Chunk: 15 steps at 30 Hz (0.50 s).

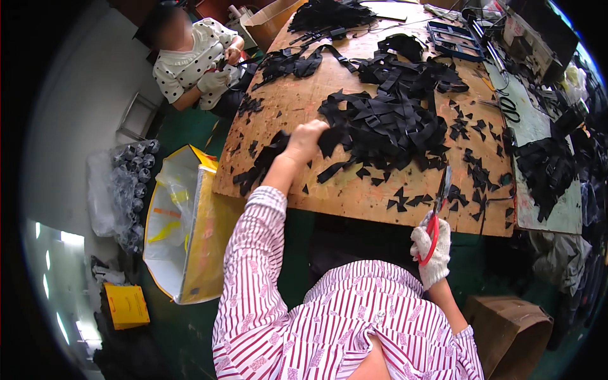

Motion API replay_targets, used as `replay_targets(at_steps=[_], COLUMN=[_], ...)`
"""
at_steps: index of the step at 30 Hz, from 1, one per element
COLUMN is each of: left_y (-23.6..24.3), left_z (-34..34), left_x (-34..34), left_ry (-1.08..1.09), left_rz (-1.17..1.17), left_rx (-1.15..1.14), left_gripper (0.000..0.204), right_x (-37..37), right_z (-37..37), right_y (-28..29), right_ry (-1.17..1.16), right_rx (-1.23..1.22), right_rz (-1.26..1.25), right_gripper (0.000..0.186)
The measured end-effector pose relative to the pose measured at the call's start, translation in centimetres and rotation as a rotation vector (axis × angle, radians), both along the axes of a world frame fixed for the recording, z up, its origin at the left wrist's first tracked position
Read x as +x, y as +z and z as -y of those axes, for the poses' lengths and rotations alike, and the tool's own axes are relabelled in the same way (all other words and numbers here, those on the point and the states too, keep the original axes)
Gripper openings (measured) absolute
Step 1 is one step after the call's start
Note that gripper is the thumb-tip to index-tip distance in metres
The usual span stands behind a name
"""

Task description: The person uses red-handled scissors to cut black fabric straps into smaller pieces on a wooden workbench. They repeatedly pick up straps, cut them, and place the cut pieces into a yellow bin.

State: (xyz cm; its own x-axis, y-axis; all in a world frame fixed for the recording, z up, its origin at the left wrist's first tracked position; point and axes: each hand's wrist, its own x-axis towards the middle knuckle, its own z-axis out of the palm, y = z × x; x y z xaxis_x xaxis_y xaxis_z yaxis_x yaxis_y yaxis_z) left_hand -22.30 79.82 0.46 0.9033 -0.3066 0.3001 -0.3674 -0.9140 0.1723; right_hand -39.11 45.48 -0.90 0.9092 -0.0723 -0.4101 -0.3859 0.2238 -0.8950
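My bare left hand (305, 140) is closed on a black webbing strap (332, 140) at the near left side of a large tangled pile of black straps (399, 123). More black strap (263, 163) lies just left of that wrist. In a white knit glove, my right hand (437, 256) grips scissors (432, 235) by their red handles. Their blades point away from me over the table's near edge. Small black triangular offcuts (400, 199) are scattered around the blades and further right. The wooden tabletop (335, 201) carries all of this.
A co-worker (193, 60) in a dotted top sits at the far left. Beside the table stands a yellow-and-white sack (202, 244); a cardboard box (510, 332) is at lower right. Another black strap heap (548, 168) and black-handled scissors (508, 109) lie to the right.
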Motion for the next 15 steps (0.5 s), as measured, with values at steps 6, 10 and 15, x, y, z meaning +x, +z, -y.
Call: replay_targets(at_steps=[6,10,15], left_y=[-3.2,-2.4,-1.4], left_z=[2.8,2.9,2.5], left_x=[3.5,4.6,4.9], left_ry=[-0.084,-0.088,0.006], left_rz=[-0.232,-0.369,-0.442], left_rx=[0.109,0.129,0.243], left_gripper=[0.052,0.057,0.046], right_x=[-0.5,-0.3,-0.1], right_z=[0.7,0.5,0.2], right_y=[-0.1,0.2,-0.3], right_ry=[-0.009,-0.042,0.020], right_rx=[-0.032,0.019,0.030], right_rz=[-0.062,-0.084,-0.048], right_gripper=[0.035,0.036,0.037])
